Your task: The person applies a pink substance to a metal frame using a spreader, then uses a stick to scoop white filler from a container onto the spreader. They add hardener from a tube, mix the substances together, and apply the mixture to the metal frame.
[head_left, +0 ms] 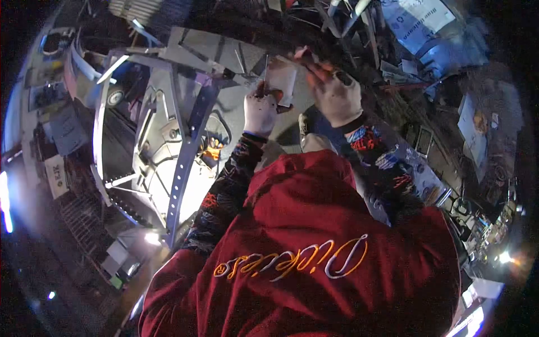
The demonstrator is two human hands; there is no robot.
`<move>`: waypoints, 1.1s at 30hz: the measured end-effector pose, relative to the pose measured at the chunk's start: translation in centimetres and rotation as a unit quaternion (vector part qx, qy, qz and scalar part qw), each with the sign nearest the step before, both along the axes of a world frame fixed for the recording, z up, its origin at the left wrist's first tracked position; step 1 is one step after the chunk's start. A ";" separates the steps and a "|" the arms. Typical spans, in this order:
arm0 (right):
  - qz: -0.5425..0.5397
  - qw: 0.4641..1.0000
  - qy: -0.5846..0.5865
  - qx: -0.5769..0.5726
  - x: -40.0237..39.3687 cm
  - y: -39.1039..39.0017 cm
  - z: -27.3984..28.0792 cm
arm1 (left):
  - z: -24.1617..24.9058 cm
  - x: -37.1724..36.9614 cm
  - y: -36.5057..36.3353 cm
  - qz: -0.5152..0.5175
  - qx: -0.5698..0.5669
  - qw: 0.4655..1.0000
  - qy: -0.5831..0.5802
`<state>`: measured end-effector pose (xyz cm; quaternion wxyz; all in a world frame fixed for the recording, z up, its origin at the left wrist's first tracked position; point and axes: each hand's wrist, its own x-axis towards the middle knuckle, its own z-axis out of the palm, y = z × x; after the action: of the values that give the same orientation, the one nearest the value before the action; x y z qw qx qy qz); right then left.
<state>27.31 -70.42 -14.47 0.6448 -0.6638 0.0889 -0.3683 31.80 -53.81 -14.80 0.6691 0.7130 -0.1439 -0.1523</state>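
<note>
My left hand [261, 109], pale with dark, reddish fingertips, grips the lower left edge of a flat rectangular plate [281, 82]. The plate is light grey and stands up from the fingers. To its right is my right hand [338, 95], with a dark patch on its back. Motion blurs its reddish fingers, which point up and left, and I cannot tell what they hold. Left of my hands rises a welded metal frame [185, 151] whose upright bar has a row of holes.
An orange and dark glove-like item [212, 150] lies behind the frame, near a bright lit patch. Scrap and metal bars [404, 106] crowd the right side. A blue-and-white printed bag [421, 25] is at upper right. A work lamp [152, 238] shines at lower left.
</note>
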 end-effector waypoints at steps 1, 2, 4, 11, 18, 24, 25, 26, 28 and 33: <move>0.096 0.971 -0.005 0.218 0.2 0.1 -0.4 | 0.1 1.3 -0.8 0.009 -0.025 0.996 0.084; 0.187 0.887 -0.013 0.422 0.6 0.3 0.2 | 0.3 2.4 -1.6 0.019 -0.049 0.985 0.166; 0.159 0.947 -0.026 0.280 2.3 1.6 0.0 | 0.7 4.4 -3.0 -0.004 -0.046 0.987 0.155; -0.127 0.832 0.165 -0.514 9.9 -9.0 -0.3 | 3.2 9.7 -4.6 -0.063 0.007 0.987 0.146; -0.052 0.840 0.144 -0.520 11.4 -5.7 1.6 | -0.4 15.6 -7.2 -0.053 -0.022 0.962 0.266; -0.057 0.856 0.133 -0.497 14.7 -12.2 -0.7 | 0.8 16.5 -8.4 -0.083 0.024 0.985 0.150; -0.041 0.879 0.134 -0.456 14.7 -12.3 0.2 | -3.5 17.7 -8.2 -0.106 0.030 0.993 0.032; -0.025 0.900 0.133 -0.415 14.6 -12.3 0.9 | -3.2 18.0 -8.8 -0.097 0.033 0.994 0.028; -0.004 0.895 0.066 -0.441 13.5 -11.9 -1.7 | -2.3 17.5 -10.1 -0.070 -0.116 0.972 0.193; 0.389 0.854 -0.067 0.340 16.0 -17.2 -1.3 | 2.0 17.1 -10.9 -0.108 -0.034 0.971 0.210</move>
<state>43.31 -87.65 -15.78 0.9252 -0.3574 -0.1005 -0.0781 48.93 -64.72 -12.79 0.6876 0.6225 -0.0811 -0.3649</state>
